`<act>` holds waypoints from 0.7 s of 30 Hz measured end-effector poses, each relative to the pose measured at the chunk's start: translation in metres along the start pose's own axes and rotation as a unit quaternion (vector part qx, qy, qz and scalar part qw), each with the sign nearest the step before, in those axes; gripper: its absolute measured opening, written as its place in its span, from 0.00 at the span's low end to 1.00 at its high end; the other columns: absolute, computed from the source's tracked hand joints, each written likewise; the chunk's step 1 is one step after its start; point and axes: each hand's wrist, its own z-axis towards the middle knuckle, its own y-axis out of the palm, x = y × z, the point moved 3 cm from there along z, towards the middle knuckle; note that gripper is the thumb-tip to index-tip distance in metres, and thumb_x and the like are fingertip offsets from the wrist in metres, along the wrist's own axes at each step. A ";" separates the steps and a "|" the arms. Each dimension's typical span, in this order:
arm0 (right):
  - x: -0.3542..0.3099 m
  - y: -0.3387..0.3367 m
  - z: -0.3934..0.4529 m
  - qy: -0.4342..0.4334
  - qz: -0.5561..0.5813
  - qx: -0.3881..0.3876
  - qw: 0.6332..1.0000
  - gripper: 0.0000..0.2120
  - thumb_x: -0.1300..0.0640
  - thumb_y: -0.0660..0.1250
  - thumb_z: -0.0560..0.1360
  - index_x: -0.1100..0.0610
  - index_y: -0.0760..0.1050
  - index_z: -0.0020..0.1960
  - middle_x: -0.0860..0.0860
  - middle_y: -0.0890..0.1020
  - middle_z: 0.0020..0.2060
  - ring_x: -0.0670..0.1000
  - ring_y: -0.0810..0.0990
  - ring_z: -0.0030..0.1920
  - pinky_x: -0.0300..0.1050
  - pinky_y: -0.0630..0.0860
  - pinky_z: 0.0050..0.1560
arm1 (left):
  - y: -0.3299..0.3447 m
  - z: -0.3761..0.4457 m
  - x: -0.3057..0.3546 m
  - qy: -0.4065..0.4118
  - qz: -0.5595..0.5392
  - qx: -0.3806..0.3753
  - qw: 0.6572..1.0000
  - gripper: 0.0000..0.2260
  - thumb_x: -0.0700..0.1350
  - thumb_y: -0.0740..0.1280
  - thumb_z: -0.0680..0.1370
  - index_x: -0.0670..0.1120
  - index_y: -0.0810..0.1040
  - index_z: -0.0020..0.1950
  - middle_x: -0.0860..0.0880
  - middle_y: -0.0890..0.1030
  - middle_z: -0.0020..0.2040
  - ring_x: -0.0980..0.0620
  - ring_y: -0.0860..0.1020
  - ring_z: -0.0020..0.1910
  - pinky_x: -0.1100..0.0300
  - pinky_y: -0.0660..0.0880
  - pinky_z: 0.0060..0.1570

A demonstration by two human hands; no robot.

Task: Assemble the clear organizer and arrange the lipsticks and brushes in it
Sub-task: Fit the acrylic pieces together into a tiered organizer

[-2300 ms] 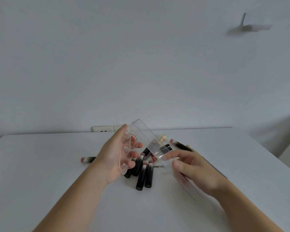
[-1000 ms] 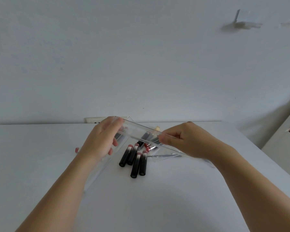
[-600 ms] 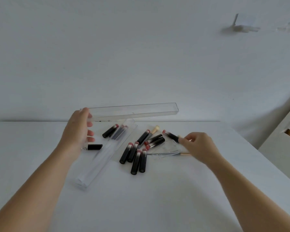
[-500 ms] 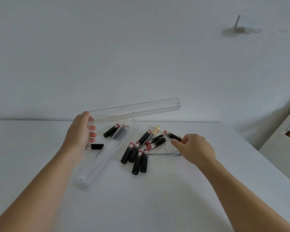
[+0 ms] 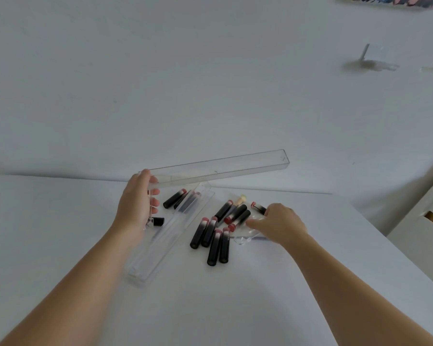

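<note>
Clear organizer parts take up the middle of the white table (image 5: 60, 245). One long clear tray (image 5: 218, 167) is held in the air, slanting up from the left hand (image 5: 138, 206) toward the right, its far end well above the table and in front of the wall (image 5: 185, 83). The left hand grips the tray's near end, thumb on top and fingers curled round the underside. A second clear tray (image 5: 168, 236) lies flat on the table, running diagonally from near the person's left forearm up toward the raised tray; its far end sits just below the held piece. Black lipsticks (image 5: 213, 236) with red ends lie scattered to the right of this flat tray: a group of four side by side nearest the person, three more behind them, one (image 5: 174, 198) beside the far end of the flat tray, and a short black one (image 5: 158, 221) just beside the left hand. A brush with a pale tip (image 5: 240, 199) lies among the far lipsticks. The right hand (image 5: 280, 223) reaches palm down over a small clear piece (image 5: 245, 237) lying on the table beside the lipsticks; its fingers are bent and touch the piece, but whether they pinch it I cannot tell. A pale cabinet (image 5: 420, 233) stands off the table's right edge.
</note>
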 end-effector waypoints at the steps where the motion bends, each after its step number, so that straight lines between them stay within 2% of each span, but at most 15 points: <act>1: 0.001 -0.001 0.000 -0.003 0.033 0.011 0.999 0.17 0.40 0.70 0.68 0.53 0.71 0.42 0.47 0.77 0.36 0.49 0.76 0.36 0.43 0.68 0.32 | 0.000 0.000 0.000 0.002 0.001 -0.001 1.000 0.17 0.60 0.59 0.73 0.48 0.77 0.48 0.46 0.79 0.46 0.50 0.73 0.34 0.54 0.72 0.37; 3: 0.002 0.000 -0.002 -0.014 0.107 0.029 0.994 0.17 0.42 0.73 0.68 0.51 0.72 0.48 0.46 0.78 0.39 0.48 0.78 0.38 0.44 0.71 0.33 | 0.000 0.002 0.000 0.001 -0.006 -0.001 1.000 0.18 0.61 0.60 0.72 0.49 0.77 0.48 0.46 0.79 0.47 0.50 0.73 0.34 0.53 0.72 0.38; 6: 0.006 0.003 -0.003 -0.017 0.277 0.020 0.960 0.15 0.48 0.76 0.70 0.51 0.74 0.50 0.50 0.82 0.36 0.50 0.80 0.31 0.46 0.76 0.33 | -0.001 0.005 -0.002 0.000 -0.014 -0.009 1.000 0.18 0.62 0.61 0.72 0.49 0.78 0.47 0.46 0.80 0.47 0.50 0.73 0.33 0.52 0.73 0.39; 8: 0.009 0.002 -0.004 -0.026 0.381 -0.007 0.924 0.10 0.52 0.76 0.72 0.53 0.77 0.50 0.53 0.84 0.33 0.51 0.79 0.28 0.48 0.78 0.34 | 0.000 0.004 -0.003 0.003 -0.010 -0.009 1.000 0.18 0.62 0.61 0.72 0.49 0.78 0.47 0.46 0.80 0.48 0.50 0.74 0.33 0.52 0.73 0.41; 11: 0.012 -0.007 -0.010 -0.087 0.504 -0.080 0.856 0.03 0.57 0.72 0.77 0.53 0.83 0.50 0.56 0.84 0.35 0.53 0.81 0.33 0.45 0.81 0.38 | -0.001 0.004 -0.002 0.004 -0.019 -0.005 1.000 0.17 0.62 0.61 0.72 0.50 0.78 0.47 0.46 0.80 0.47 0.50 0.73 0.33 0.52 0.72 0.41; 14: 0.019 -0.016 -0.014 -0.128 0.578 -0.135 0.795 0.06 0.59 0.67 0.80 0.54 0.83 0.51 0.59 0.81 0.40 0.55 0.81 0.40 0.49 0.81 0.46 | -0.002 0.003 -0.002 -0.002 -0.025 -0.004 1.000 0.17 0.63 0.62 0.71 0.51 0.79 0.46 0.47 0.81 0.47 0.52 0.73 0.31 0.51 0.71 0.42; 17: 0.028 -0.019 -0.016 -0.081 0.661 -0.157 0.729 0.08 0.62 0.64 0.81 0.55 0.82 0.49 0.58 0.80 0.43 0.57 0.81 0.44 0.54 0.80 0.51 | -0.005 0.003 -0.003 -0.004 -0.030 0.002 1.000 0.16 0.63 0.62 0.72 0.53 0.79 0.46 0.48 0.81 0.47 0.53 0.74 0.30 0.51 0.71 0.43; 19: 0.031 -0.018 -0.016 -0.024 0.731 -0.156 0.664 0.07 0.62 0.64 0.81 0.56 0.80 0.48 0.56 0.80 0.38 0.56 0.83 0.41 0.56 0.81 0.50 | -0.006 0.002 -0.003 -0.005 -0.029 0.003 1.000 0.15 0.62 0.62 0.74 0.53 0.79 0.45 0.48 0.82 0.47 0.54 0.74 0.28 0.51 0.71 0.43; 21: 0.032 -0.018 -0.014 0.035 0.781 -0.136 0.608 0.08 0.62 0.63 0.81 0.57 0.79 0.46 0.54 0.78 0.35 0.55 0.80 0.36 0.52 0.80 0.43 | -0.006 0.001 -0.003 -0.003 -0.021 0.003 1.000 0.13 0.61 0.61 0.76 0.54 0.80 0.44 0.48 0.82 0.47 0.55 0.74 0.27 0.55 0.71 0.37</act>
